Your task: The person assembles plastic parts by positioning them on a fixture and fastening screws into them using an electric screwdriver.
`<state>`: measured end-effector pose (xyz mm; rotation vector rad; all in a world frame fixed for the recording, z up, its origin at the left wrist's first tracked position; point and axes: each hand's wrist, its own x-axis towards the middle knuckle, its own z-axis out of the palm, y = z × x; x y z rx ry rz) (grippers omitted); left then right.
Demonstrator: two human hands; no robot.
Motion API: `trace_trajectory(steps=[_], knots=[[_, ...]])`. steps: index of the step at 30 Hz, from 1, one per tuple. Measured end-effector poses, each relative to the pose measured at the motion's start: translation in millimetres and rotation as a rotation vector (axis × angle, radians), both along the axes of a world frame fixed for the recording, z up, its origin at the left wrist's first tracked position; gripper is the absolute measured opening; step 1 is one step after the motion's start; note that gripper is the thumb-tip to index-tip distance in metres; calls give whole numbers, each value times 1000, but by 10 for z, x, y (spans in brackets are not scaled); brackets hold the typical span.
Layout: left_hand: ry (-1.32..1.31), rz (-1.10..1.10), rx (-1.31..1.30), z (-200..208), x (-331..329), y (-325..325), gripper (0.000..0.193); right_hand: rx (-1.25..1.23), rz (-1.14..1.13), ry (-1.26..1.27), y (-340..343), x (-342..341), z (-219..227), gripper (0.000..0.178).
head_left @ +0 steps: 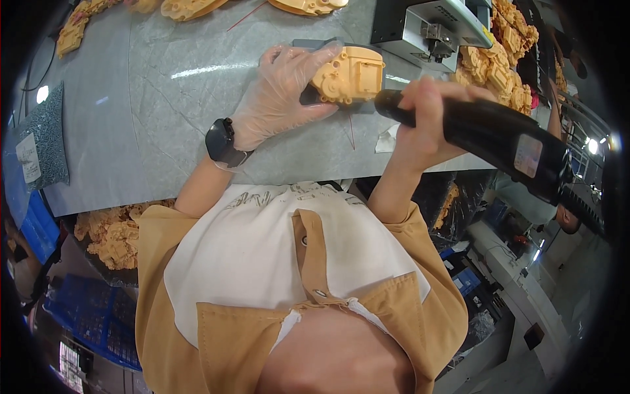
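My left hand (282, 88), in a clear plastic glove, closes on the left side of a yellow-orange plastic housing (365, 73). The housing has raised ribs and small screw bosses, and rests in a dark grey block-like holder (362, 106) on the table. A black electric screwdriver (505, 134) is in the grip of my bare right hand (423, 121), fingers wrapped round its front part. Its narrow nose points left at the housing's lower right corner. Whether the bit touches the housing cannot be made out.
Beyond the screwdriver stands a grey box-shaped machine (420, 36), with piled orange housings (495, 72) beside it. More orange parts (190, 8) lie along the far edge. A bag of small dark pieces (42, 144) sits at left; a white scrap (387, 139) lies near my right wrist.
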<state>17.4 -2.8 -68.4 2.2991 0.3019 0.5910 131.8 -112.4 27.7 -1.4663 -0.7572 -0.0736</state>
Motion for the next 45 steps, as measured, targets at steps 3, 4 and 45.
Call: trace_trajectory(steps=[3,4,45], knots=[[6,11,52,-35,7,-7,81,-7,-19,-32,46,-22,-13,43],[9,15,49,-42,8,-7,81,19,-22,21,54,-24,-17,43],[72,-8,28,-24,-1,-28,90,282,200,204,78,-222,-13,52]])
